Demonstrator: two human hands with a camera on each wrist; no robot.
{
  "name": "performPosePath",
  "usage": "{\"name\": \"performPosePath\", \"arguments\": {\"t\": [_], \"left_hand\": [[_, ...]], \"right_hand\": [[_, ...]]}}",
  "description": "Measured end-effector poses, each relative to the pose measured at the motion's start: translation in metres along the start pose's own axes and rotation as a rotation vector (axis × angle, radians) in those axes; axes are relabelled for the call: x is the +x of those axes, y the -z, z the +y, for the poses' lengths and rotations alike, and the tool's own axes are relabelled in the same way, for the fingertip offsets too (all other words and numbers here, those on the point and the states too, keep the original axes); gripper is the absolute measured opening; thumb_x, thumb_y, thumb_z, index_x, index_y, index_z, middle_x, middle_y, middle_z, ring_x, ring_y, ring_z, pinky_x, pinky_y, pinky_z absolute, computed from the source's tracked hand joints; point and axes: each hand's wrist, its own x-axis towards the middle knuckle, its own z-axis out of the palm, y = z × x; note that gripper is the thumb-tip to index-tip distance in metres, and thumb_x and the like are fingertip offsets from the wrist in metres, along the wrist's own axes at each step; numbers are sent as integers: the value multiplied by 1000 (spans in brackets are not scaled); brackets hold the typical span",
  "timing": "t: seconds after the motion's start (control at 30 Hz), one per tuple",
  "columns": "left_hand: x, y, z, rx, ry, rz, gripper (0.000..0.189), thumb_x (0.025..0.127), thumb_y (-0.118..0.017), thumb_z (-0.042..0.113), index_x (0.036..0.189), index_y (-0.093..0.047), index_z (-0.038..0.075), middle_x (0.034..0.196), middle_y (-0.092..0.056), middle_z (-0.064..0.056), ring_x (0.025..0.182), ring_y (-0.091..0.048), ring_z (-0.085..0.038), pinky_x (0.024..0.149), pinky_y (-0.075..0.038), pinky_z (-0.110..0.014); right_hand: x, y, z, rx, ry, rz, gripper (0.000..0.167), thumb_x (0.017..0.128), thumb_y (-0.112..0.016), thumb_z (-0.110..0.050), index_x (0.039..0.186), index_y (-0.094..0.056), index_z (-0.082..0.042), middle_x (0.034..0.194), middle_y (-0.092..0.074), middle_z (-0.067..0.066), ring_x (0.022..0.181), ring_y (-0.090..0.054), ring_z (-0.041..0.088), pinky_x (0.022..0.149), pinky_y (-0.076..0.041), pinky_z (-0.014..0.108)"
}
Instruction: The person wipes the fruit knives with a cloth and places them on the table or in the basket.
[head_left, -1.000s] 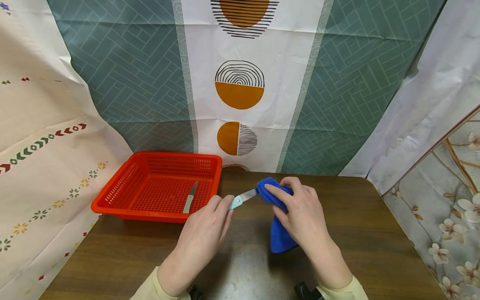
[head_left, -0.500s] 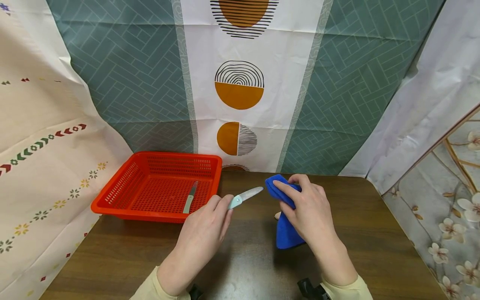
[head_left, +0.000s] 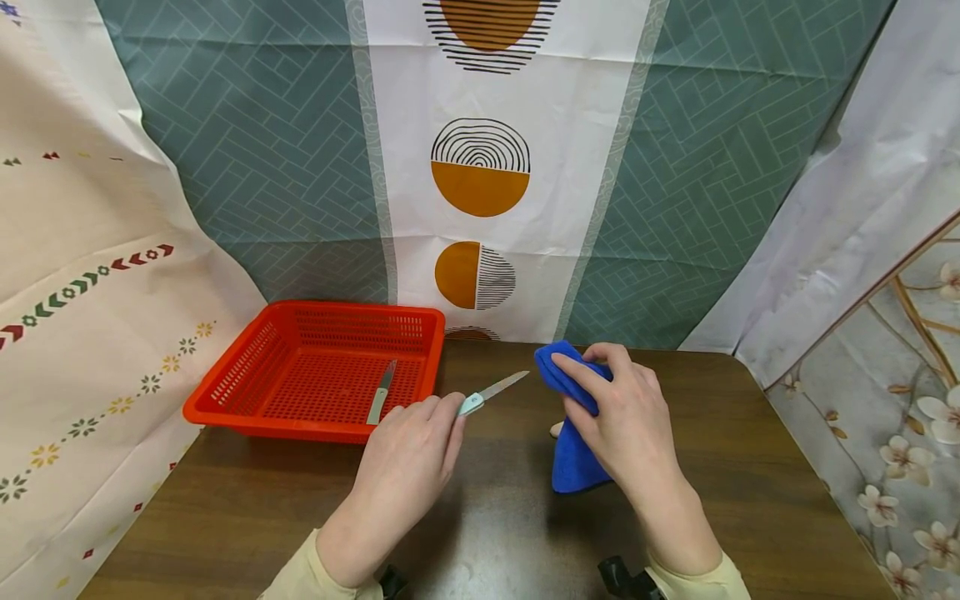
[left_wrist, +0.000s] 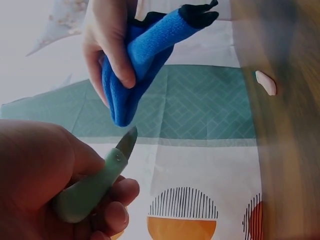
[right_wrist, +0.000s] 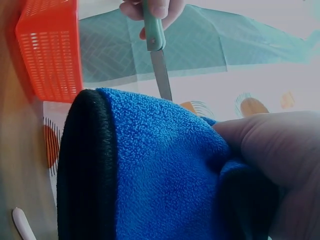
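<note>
My left hand [head_left: 408, 454] grips a small knife [head_left: 504, 385] by its pale green handle. Its bare blade points up and right toward a folded blue cloth [head_left: 573, 454]. The cloth is pinched between the thumb and fingers of my right hand [head_left: 630, 408], and its lower end hangs loose. In the left wrist view a gap shows between the knife tip [left_wrist: 131, 139] and the cloth [left_wrist: 145, 60]. Fluffy cloth [right_wrist: 160, 175] fills much of the right wrist view, covering most of the right fingers. A second knife [head_left: 382, 393] lies in the red basket, its handle pale too.
The red plastic basket [head_left: 247, 425] stands at the back left of the brown wooden table [head_left: 495, 517]. A small pale pinkish piece [left_wrist: 266, 83] lies on the table, partly hidden behind the cloth in the head view. Patterned fabric [head_left: 480, 100] hangs behind the table.
My right hand has drawn the cloth right and slightly up, off the blade it was covering. The pale piece has come into sight. The knife has turned a little in my left hand.
</note>
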Motion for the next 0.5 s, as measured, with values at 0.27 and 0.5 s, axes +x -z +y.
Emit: {"name": "performPosePath", "arguments": {"t": [0.27,0.5], "left_hand": [[0,-1,-1,16,9,-11,16,100,-79,9,108,-65,7,68,-51,3,58,-51,-18,57,-41,-31],[0,-1,-2,10,16,-13,18,98,-79,5,106,-63,6,66,-52,3,56,-49,-16,57,-36,-29]], "right_hand": [[0,3,-2,9,-6,19,60,84,-95,-8,141,-78,-20,130,-62,20,110,-69,44,103,-50,66],[0,5,-3,16,-21,13,61,84,-95,-8,141,-77,-21,131,-62,19,113,-68,45,104,-49,67]]}}
